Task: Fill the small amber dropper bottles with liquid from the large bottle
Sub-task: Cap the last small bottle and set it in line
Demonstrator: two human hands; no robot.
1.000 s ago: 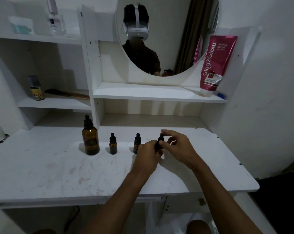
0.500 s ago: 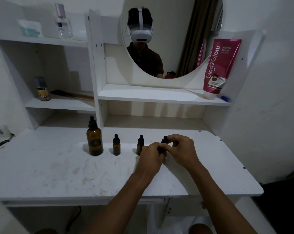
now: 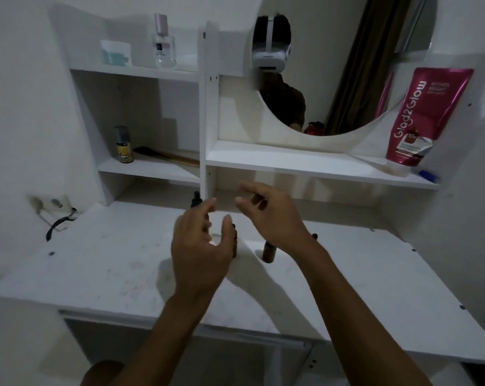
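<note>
My left hand hovers with fingers spread above the white desk, holding nothing. It hides most of the large amber bottle, whose black dropper top shows above my fingers. One small amber bottle peeks out at the left hand's right edge. My right hand is raised beside it, fingers apart, nothing clearly in it. A second small bottle stands under my right wrist. A dark cap, probably a third small bottle, shows just behind my right forearm.
A white shelf unit with a round mirror rises behind the desk. A pink tube leans at the right, a perfume bottle stands on the top shelf, and a small can on the left shelf. A black cable lies at the desk's left edge.
Both hands have let go of the rightmost small bottle, risen and shifted left with fingers spread. The left hand now covers the large bottle. The view has swung to the left.
</note>
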